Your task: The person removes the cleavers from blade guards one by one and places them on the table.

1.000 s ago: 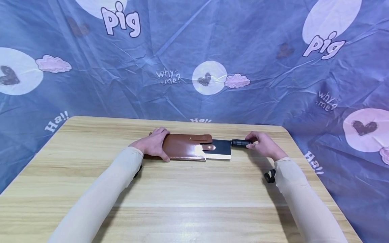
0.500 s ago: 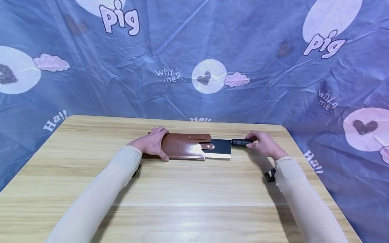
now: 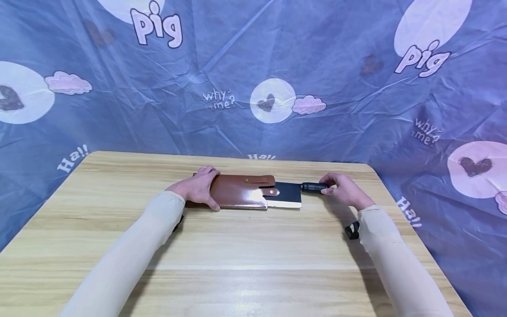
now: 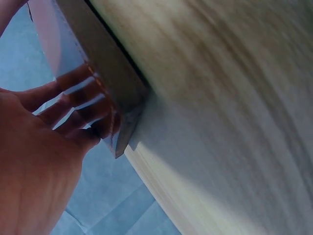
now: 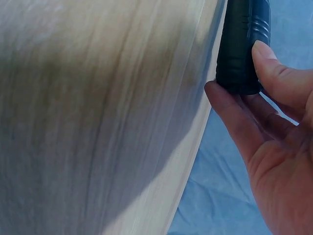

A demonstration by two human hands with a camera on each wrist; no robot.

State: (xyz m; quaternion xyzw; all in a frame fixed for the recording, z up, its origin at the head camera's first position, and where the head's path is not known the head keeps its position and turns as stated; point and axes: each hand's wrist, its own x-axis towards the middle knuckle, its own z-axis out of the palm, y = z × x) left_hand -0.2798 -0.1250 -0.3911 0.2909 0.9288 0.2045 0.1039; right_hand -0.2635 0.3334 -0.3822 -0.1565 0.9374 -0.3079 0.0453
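Note:
A black cleaver (image 3: 289,192) with a bright cutting edge lies flat, its blade partly inside a brown leather sheath (image 3: 237,192). The edge faces the near side. My left hand (image 3: 200,188) spans the sheath's left part, thumb at the near edge and fingers over the far edge. In the left wrist view, those fingers (image 4: 54,100) meet the glossy leather, which mirrors them. My right hand (image 3: 343,189) pinches the end of the black ridged handle (image 3: 313,187) between thumb and fingers. A snap strap (image 3: 271,192) on the sheath's mouth lies over the blade.
Everything rests on a light wood-grain table (image 3: 245,255), near its far edge. Behind it hangs a blue printed cloth (image 3: 222,132). A black wrist mount (image 3: 352,230) sits under the right sleeve (image 3: 392,251).
The sheath and my left hand have shifted very slightly left, so a little more blade shows. My right hand keeps its hold on the handle, almost still.

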